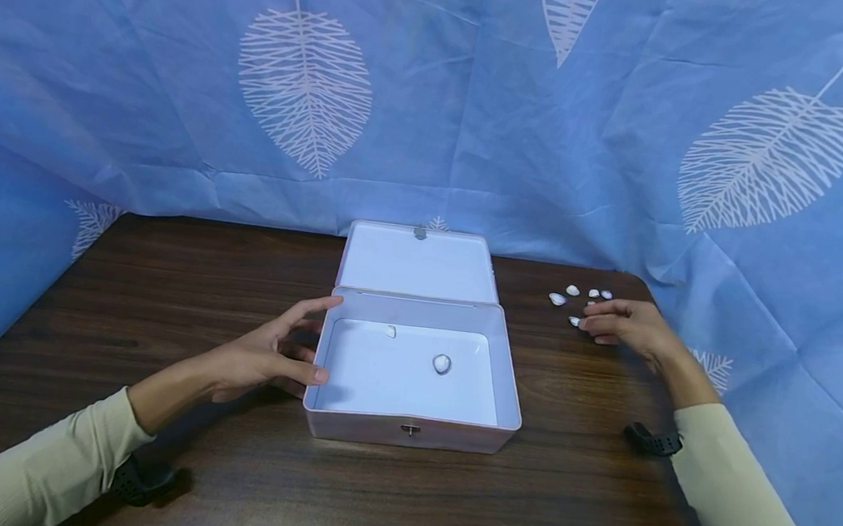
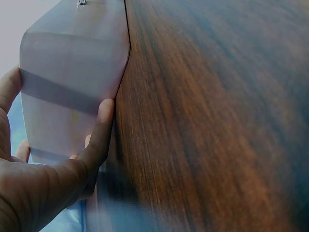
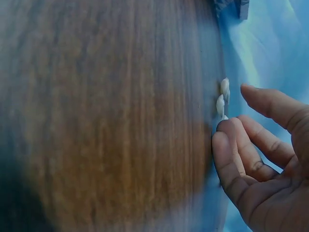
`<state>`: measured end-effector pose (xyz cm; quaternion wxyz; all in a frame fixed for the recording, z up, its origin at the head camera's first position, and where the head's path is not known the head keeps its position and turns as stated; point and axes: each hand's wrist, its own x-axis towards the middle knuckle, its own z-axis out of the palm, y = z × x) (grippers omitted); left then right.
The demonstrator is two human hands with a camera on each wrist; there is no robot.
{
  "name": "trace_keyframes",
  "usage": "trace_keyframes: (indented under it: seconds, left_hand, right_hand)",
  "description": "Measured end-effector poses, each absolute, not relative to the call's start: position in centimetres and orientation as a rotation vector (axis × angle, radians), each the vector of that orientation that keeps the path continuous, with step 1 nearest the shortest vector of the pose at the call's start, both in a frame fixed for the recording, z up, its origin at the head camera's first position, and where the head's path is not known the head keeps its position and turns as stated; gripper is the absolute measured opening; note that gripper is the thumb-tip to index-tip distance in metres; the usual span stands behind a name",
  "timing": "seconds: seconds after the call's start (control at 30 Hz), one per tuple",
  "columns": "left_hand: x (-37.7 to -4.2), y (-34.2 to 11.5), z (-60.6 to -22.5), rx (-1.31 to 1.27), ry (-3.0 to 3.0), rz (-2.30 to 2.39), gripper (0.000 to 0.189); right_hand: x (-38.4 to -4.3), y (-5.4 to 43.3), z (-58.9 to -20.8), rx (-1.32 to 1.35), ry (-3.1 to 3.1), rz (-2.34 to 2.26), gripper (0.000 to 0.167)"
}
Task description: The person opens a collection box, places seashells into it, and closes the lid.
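Observation:
A white metal box (image 1: 410,432) stands on the table with its lid (image 1: 418,264) raised at the back. Two seashells lie inside: a small seashell (image 1: 390,331) near the back wall and a larger seashell (image 1: 442,364) right of the middle. My left hand (image 1: 262,359) rests against the box's left side, fingers spread, thumb and one finger at the rim; the left wrist view shows fingertips (image 2: 105,110) touching the outer wall. On the right, my right hand (image 1: 630,327) reaches down at a seashell (image 1: 574,321), fingertips beside it; no clear grip shows.
Several other seashells lie in a loose group near the table's back right corner, among them a seashell (image 1: 557,299) left of the hand. A blue cloth (image 1: 478,134) with white leaf prints hangs behind the dark wooden table (image 1: 240,448).

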<state>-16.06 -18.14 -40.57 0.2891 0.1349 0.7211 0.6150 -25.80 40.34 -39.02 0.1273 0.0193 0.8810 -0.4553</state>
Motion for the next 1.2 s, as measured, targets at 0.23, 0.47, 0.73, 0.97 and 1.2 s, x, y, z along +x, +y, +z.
trace_keyframes:
  seconds: [0.23,0.47,0.73,0.97,1.2]
  left_hand:
    - [-16.0,-18.1,-40.6,0.363,1.919,1.643,0.112]
    - [-16.0,-18.1,-40.6,0.360,1.928,1.636,0.112]
    - [-16.0,-18.1,-40.7,0.361,1.929,1.638,0.112]
    - [-16.0,-18.1,-40.7,0.368,1.941,1.636,0.112]
    - [-16.0,-18.1,-40.6,0.362,1.933,1.635,0.111]
  right_hand:
    - [-26.4,40.5,-39.3,0.058,2.593,-1.169,0.064]
    - [-27.1,40.4,-39.4,0.099,2.596,-1.130,0.066]
    - [-27.3,39.7,-39.1,0.115,2.595,-1.099,0.059]
    - [-27.4,39.4,-39.1,0.131,2.626,-1.076,0.051]
    - [-27.0,39.2,-38.9,0.088,2.633,-1.071,0.048]
